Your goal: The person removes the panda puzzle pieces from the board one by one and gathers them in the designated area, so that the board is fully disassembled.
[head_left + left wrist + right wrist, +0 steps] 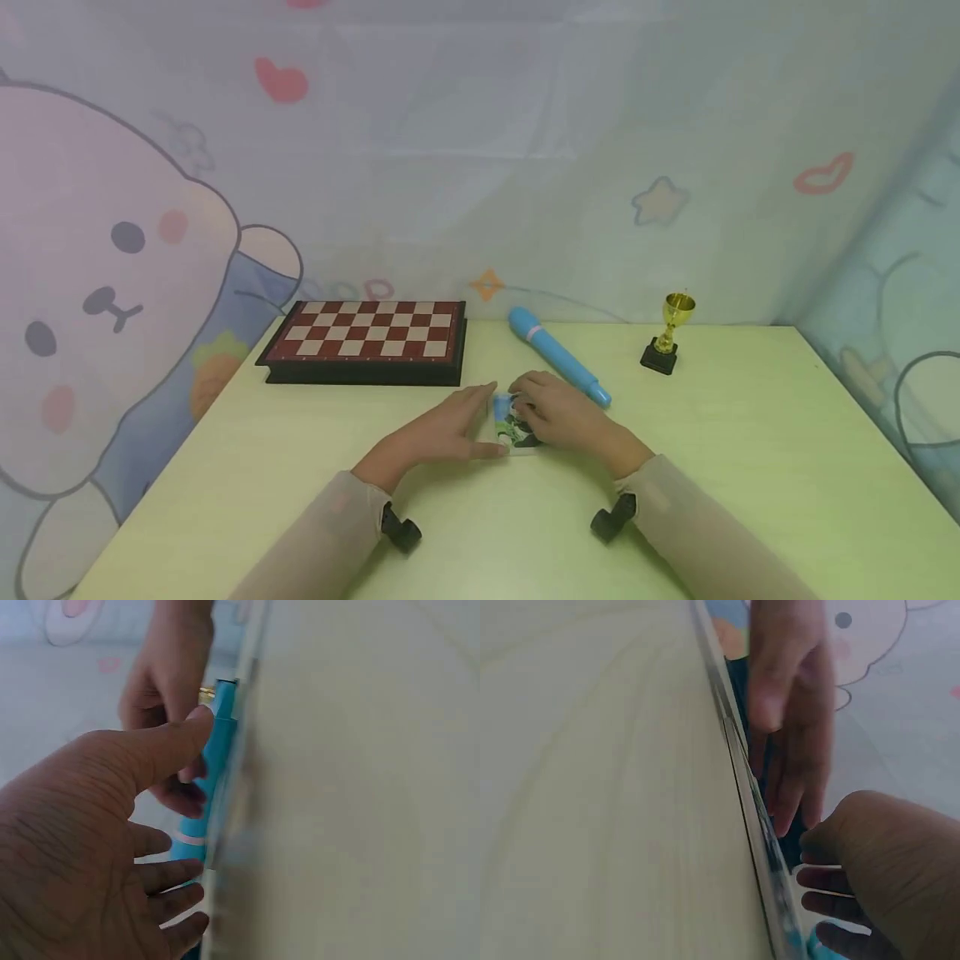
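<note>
A thin flat picture card (516, 425) with blue, green and black printing lies on the table between the two hands. My left hand (455, 423) spans its left side, thumb at the near left corner and fingers by the far left corner. In the left wrist view that left hand (90, 832) has its thumb and fingers spread apart. My right hand (564, 417) is over the card's right part, fingers loosely bent and hiding some of the print. The right wrist view shows the card edge-on, with the right hand (889, 874) beside it.
A red-and-white chessboard box (367, 342) sits at the back left. Behind the right hand lies a blue toy microphone (558, 354), slanting across the table (750, 450). Farther right stands a small gold trophy cup (677, 312) on a black base. A printed cloth backs the table.
</note>
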`<state>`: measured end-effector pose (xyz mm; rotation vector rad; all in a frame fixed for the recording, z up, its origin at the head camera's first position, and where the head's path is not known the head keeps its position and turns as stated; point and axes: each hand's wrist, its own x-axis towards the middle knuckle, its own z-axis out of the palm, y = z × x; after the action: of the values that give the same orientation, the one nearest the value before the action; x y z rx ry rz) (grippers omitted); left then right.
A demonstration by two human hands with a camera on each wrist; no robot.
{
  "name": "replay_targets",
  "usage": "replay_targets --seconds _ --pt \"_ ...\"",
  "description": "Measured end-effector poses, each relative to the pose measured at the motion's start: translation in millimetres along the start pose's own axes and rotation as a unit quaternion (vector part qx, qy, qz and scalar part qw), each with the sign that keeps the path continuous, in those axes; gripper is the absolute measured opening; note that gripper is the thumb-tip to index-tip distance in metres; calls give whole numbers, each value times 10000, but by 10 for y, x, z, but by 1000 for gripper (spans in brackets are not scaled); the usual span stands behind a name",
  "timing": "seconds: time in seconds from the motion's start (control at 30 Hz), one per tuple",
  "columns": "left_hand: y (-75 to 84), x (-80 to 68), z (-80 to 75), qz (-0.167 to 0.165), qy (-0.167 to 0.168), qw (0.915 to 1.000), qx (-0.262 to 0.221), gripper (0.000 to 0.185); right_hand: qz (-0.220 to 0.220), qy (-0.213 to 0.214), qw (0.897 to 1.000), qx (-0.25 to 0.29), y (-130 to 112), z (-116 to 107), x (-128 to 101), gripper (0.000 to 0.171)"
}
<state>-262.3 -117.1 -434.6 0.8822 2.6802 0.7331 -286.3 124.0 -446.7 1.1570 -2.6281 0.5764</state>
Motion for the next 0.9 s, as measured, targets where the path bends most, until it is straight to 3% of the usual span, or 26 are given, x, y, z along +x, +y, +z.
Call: replay_targets --seconds 0.13,0.37,0.63,0.9 --pt "-167 39 148 51 99 9999 133 108 26 137 9998 168 88 177 9 24" --pt "-252 77 172 244 498 9982 242 111 154 692 9936 878 239 315 -28 14" --pt "-289 67 168 108 404 9973 599 112 404 663 9870 1404 204 331 -2 20" --pt "-256 70 160 33 380 9977 559 110 513 460 9841 1635 207 334 129 18"
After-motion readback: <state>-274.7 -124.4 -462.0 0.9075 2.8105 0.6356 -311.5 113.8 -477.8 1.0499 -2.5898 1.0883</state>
